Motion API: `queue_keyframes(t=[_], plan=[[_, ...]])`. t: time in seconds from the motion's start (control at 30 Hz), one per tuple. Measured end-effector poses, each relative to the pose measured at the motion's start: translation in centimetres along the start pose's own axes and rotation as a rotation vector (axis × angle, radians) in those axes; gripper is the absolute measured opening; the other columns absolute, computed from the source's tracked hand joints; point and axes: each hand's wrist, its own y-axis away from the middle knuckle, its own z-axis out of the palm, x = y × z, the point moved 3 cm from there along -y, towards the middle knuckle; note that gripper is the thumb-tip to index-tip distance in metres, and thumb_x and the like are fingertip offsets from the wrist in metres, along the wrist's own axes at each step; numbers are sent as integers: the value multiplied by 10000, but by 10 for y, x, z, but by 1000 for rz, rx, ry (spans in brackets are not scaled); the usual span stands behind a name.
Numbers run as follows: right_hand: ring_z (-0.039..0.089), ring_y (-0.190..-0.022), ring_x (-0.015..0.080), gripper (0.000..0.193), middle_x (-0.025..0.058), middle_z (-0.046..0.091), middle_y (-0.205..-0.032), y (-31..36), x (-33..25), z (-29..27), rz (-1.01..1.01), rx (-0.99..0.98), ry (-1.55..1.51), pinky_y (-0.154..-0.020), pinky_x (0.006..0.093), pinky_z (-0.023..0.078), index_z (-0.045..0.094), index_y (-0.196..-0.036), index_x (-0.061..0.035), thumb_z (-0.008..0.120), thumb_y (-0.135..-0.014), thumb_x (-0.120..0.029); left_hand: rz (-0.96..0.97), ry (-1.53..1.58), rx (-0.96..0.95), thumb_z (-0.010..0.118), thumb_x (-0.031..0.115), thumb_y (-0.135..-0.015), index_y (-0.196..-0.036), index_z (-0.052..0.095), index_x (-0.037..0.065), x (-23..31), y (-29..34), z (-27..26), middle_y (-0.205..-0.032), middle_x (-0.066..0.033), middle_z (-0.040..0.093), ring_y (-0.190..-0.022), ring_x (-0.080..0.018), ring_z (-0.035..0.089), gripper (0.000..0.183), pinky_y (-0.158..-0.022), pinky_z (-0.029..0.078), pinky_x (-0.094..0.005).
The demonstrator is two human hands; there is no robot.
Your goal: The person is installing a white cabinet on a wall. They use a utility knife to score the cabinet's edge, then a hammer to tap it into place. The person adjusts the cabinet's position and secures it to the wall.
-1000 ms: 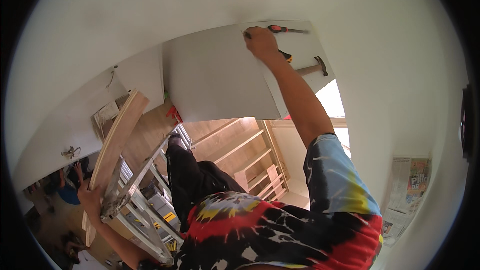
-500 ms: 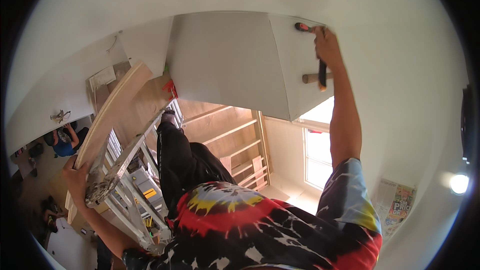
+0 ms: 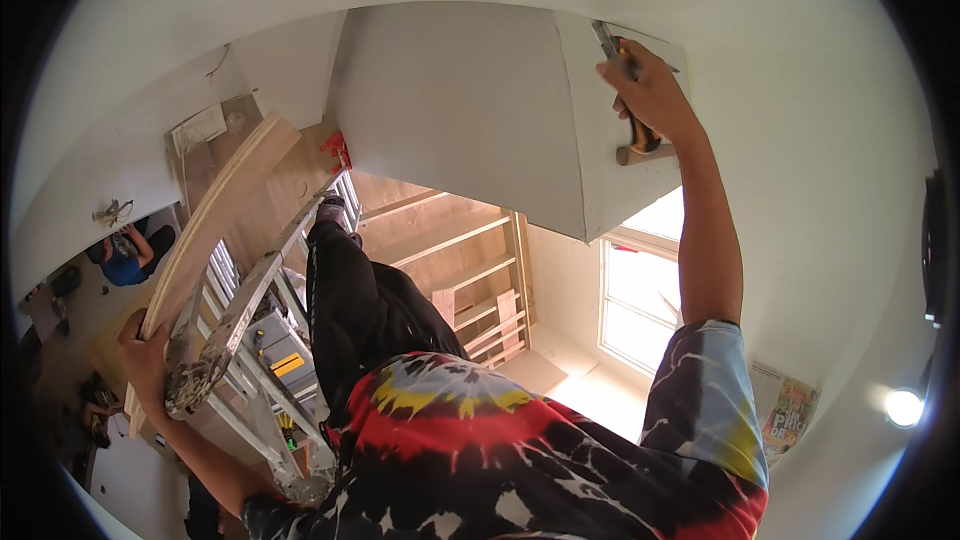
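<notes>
"Gripping something, was the right hand (image 3: 655, 90)?"

"Yes. Its fingers were curled around a black-and-yellow-handled tool with a grey metal end (image 3: 641, 132), between one and two o'clock in the view. From the hand, the metal end pointed toward eleven."

"What was near it?"

"A round brown wooden handle (image 3: 632, 156), just beside the tool's lower end, and below them a light grey box-shaped unit (image 3: 450, 100) reaching across to twelve. Whether the tool touched its surface, I couldn't tell."

"And the left hand (image 3: 143, 352)?"

"Out past eight, closed on the edge of a long pale wooden board (image 3: 205, 235) that slanted up toward ten."

"Farther out?"

"A grey, paint-spotted metal stepladder (image 3: 245, 302) stood just beside the board, around eight. A bright red object (image 3: 337, 150) was at ten, a co-worker in a blue top (image 3: 125, 265) at nine, and a white-framed window (image 3: 640, 290) between three and four."
</notes>
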Motion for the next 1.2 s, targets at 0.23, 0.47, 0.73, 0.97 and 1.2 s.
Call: queue_keyframes(t=[0.23,0.47,0.73,0.97,1.2], plan=[[656,-766,326,331,159,666,-838,-29,-23,55,-287,173,446,-723,408,527,622,-1077,4,727,-894,-251,-25,-48,29,693,120,-838,-1096,669,-82,4,2,-1,-863,-137,668,-795,-159,595,329,-750,488,-341],[682,-783,359,257,183,675,-807,-38,-30,51,-219,195,419,-690,450,518,613,-996,-11,645,-956,-263,-48,-21,21,703,111,-846,-1125,669,-72,-1,2,-2,-931,-153,700,-838,-169,625,336,-791,497,-341],[563,-531,171,348,72,584,-670,-32,-36,14,-138,-39,375,-564,371,493,607,-881,-5,499,-1031,-300,-61,-10,41,710,87,-842,-1117,669,-70,-5,3,1,-933,-160,701,-847,-180,631,319,-809,500,-349],[600,-514,188,333,101,626,-685,-59,-45,24,30,-128,543,-599,382,530,584,-816,-1,475,-985,-266,-84,-92,53,706,87,-840,-1111,670,-67,-1,4,0,-913,-159,691,-825,-195,620,314,-799,498,-355],[653,-524,207,328,86,639,-650,-61,-55,21,109,-171,617,-626,382,549,594,-795,-5,465,-977,-245,-34,-66,88,706,83,-839,-1122,671,-61,-8,3,2,-908,-157,689,-815,-188,615,320,-785,497,-348]])
